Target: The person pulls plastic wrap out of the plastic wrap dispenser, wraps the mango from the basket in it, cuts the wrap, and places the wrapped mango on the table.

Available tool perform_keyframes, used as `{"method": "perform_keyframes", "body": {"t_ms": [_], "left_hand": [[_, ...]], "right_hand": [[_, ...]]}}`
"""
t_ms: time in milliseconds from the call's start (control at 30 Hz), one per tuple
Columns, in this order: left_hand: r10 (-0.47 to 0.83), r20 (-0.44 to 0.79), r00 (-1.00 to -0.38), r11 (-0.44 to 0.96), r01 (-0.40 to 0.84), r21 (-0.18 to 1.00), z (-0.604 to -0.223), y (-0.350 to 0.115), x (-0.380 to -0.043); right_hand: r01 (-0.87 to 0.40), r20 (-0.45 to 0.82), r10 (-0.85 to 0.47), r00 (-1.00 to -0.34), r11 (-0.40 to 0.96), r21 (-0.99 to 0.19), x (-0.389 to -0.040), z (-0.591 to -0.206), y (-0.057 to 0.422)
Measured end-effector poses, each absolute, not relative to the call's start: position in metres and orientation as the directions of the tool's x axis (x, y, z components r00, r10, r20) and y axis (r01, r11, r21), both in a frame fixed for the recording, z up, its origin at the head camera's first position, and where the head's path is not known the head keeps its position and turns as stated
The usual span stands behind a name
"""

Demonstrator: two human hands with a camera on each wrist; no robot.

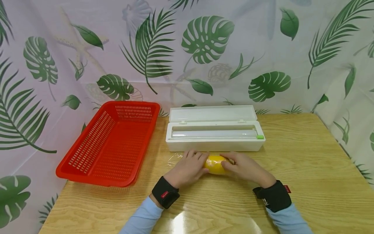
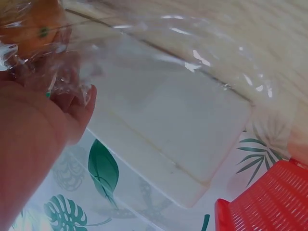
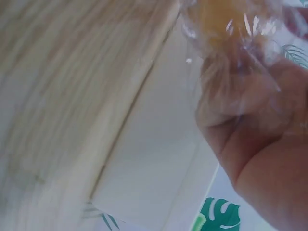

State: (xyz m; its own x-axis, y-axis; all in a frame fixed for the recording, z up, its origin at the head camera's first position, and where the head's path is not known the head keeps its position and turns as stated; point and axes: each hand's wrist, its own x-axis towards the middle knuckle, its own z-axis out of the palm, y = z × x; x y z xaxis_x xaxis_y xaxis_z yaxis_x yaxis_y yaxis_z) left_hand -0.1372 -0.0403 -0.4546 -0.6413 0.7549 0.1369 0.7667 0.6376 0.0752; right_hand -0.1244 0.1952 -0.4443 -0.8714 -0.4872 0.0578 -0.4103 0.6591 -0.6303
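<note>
A yellow-orange fruit (image 1: 215, 164) is held between both hands just in front of the white film dispenser (image 1: 213, 146). Clear cling film (image 1: 174, 159) covers it, and a loose flap sticks out past the left hand. My left hand (image 1: 188, 167) grips the fruit's left end, fingers over the top. At the other end, my right hand (image 1: 243, 167) pinches it between thumb and fingers. In the left wrist view the fruit (image 2: 31, 36) shows a small green stem spot through the film. Crumpled film (image 3: 240, 62) also lies over the fingers in the right wrist view.
The dispenser's lid (image 1: 211, 113) stands open at the back, showing a film roll (image 1: 214, 133) and a green slider (image 1: 259, 137). A red plastic basket (image 1: 140, 156) sits on the left of the wooden table (image 1: 315, 169). Behind hangs a leaf-patterned cloth (image 1: 233, 84).
</note>
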Motion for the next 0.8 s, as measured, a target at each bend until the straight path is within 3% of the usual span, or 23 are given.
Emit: {"method": "perform_keyframes", "body": {"t_ms": [433, 800], "left_hand": [[0.704, 0.122, -0.7, 0.689, 0.714, 0.125, -0.466, -0.04, -0.142], [0.704, 0.111, -0.701, 0.692, 0.713, 0.116, -0.467, -0.038, -0.143]], "right_hand": [[-0.387, 0.028, -0.448, -0.893, 0.736, -0.555, -0.125, -0.446, 0.192], [-0.417, 0.032, -0.485, -0.874, 0.714, -0.563, -0.125, -0.446, 0.193]]}}
